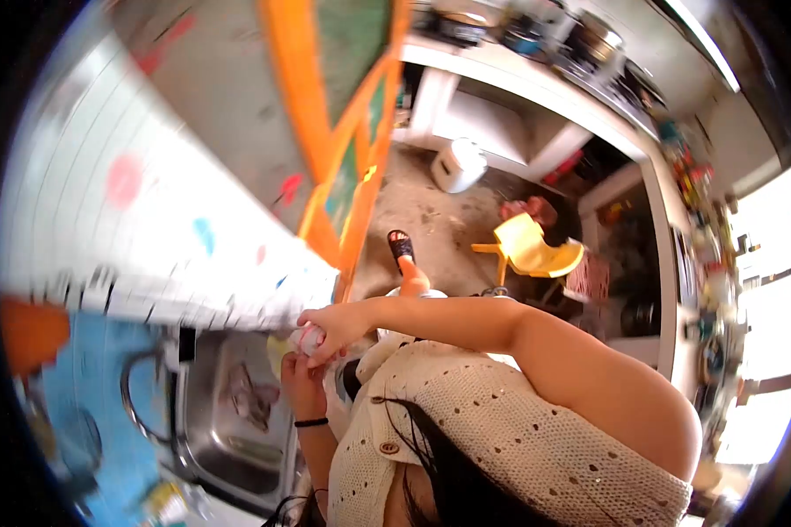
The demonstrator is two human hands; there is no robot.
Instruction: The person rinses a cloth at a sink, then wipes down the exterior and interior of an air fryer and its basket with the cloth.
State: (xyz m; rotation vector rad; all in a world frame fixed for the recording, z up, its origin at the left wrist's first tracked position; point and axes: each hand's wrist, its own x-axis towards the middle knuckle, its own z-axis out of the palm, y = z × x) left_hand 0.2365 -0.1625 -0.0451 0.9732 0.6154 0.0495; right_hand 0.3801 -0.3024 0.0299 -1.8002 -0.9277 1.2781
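My right hand (341, 327) reaches across my front and is closed around a small rounded white thing with pink marks (308, 338); its kind cannot be made out. Just below it, my left hand (304, 385), with a black band on the wrist, has its fingers closed up against the same thing. Both hands are beside the near corner of a metal sink (220, 439). Inside the sink lies a crumpled greyish thing (253, 397). A pale yellow patch shows behind the held thing, too blurred to name.
A black curved tap (130, 386) stands at the sink. White tiled wall (149, 202) and an orange door frame (330, 228) rise ahead. On the floor are a yellow chair (536, 248) and a white pot-like appliance (459, 165). A counter (536, 88) bears pots.
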